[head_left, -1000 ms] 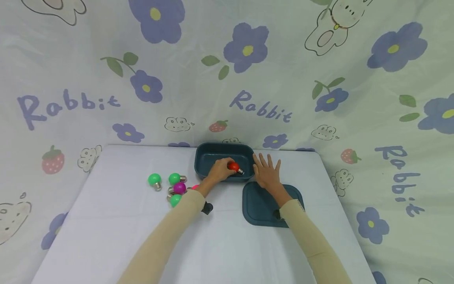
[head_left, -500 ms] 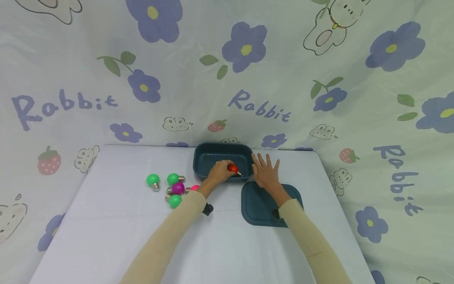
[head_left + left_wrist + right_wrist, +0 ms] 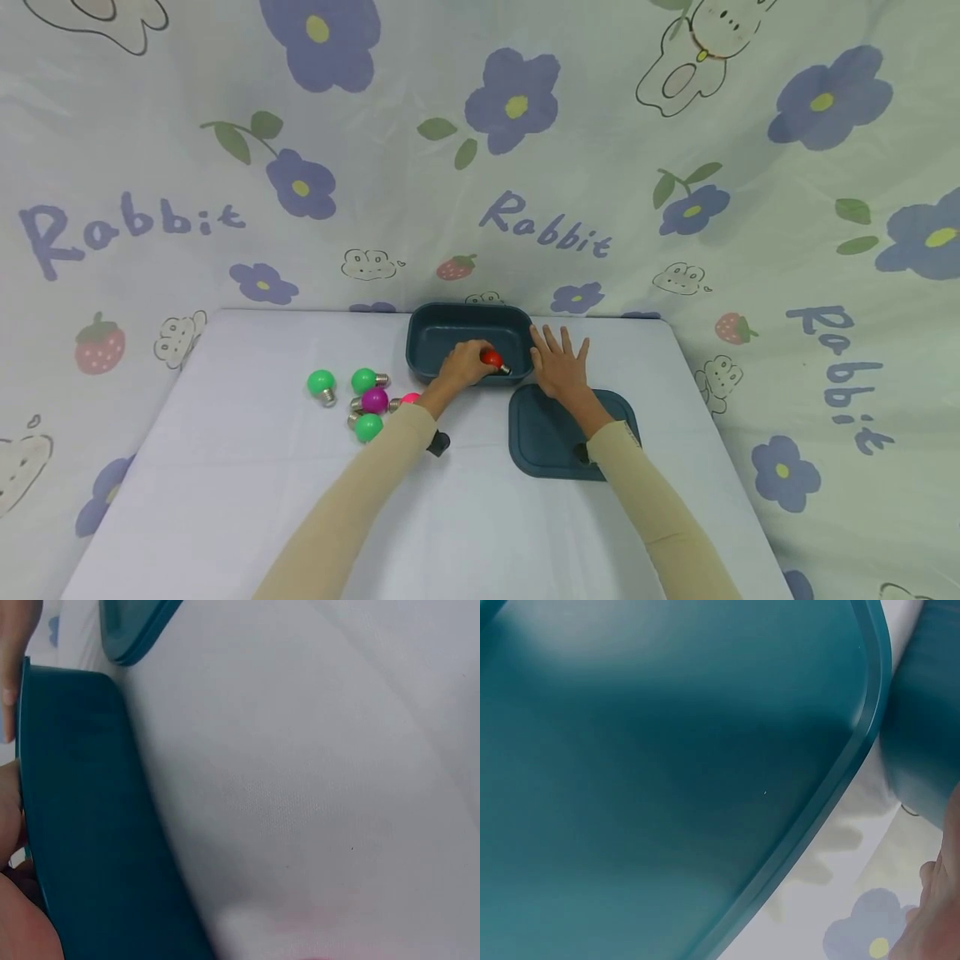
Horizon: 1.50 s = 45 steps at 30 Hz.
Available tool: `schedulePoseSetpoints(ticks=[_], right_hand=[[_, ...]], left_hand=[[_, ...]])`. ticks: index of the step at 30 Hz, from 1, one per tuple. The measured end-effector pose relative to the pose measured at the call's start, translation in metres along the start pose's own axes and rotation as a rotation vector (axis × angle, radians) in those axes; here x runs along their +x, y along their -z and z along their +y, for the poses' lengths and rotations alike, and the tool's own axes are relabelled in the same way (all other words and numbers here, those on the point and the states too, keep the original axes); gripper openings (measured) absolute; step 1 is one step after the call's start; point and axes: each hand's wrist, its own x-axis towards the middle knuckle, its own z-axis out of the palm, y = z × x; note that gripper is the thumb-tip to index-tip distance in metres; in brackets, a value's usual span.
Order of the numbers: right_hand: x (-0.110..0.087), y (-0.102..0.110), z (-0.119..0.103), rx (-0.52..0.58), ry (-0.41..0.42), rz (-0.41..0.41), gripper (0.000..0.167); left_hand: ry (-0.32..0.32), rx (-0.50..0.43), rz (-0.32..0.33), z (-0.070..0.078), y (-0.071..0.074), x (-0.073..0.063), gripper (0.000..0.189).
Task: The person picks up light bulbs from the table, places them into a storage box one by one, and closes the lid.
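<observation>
Head view: your left hand (image 3: 463, 363) reaches over the near side of the dark teal, rounded rectangular plastic container (image 3: 437, 337), its fingers and thumb pinching the round red light bulb (image 3: 492, 358) with a silver metal screw base. That bulb sits within the container's outline, toward its 4 o'clock corner, base pointing to 4 o'clock – whether it touches the floor you cannot tell.

Your right hand (image 3: 558, 368) is at the container's 3 o'clock end, fingers straight and spread apart, with nothing in their grip; contact with the rim is unclear. Your right wrist crosses the matching dark teal, flat plastic lid (image 3: 540, 446), lying at the container's 4 o'clock on the white cloth-covered table (image 3: 480, 533).

At the container's 8 o'clock lie three round green bulbs (image 3: 321, 381) (image 3: 364, 381) (image 3: 369, 427), a round purple bulb (image 3: 375, 400) and a round pink bulb (image 3: 411, 398) – the last partly hidden by your beige left sleeve (image 3: 352, 483).
</observation>
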Motion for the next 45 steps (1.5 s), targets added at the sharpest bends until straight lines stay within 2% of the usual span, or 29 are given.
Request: schedulePoseSetpoints(ticks=[17,24,29,36,40,45], right_hand=[[-0.002,0.006,-0.002,-0.021,-0.004,-0.02,0.055],[-0.003,0.007,-0.002,-0.003,-0.003,-0.023,0.055],[-0.005,0.006,-0.003,0.005,-0.004,-0.024,0.055],[-0.005,0.004,-0.001,-0.003,0.019,0.003,0.054],[-0.004,0.004,-0.001,0.001,0.02,-0.007,0.054],[-0.005,0.004,-0.001,0.01,0.018,0.003,0.054]], left_hand=[[0.011,0.006,-0.017,0.0,0.002,0.001,0.043],[-0.017,-0.082,0.023,-0.003,0.008,-0.002,0.04],[-0.058,-0.173,0.081,-0.008,0.013,-0.009,0.039],[-0.172,-0.258,0.124,-0.015,0.029,-0.024,0.04],[-0.246,-0.324,0.15,-0.024,0.04,-0.036,0.039],[-0.271,-0.349,0.187,-0.039,0.057,-0.052,0.04]])
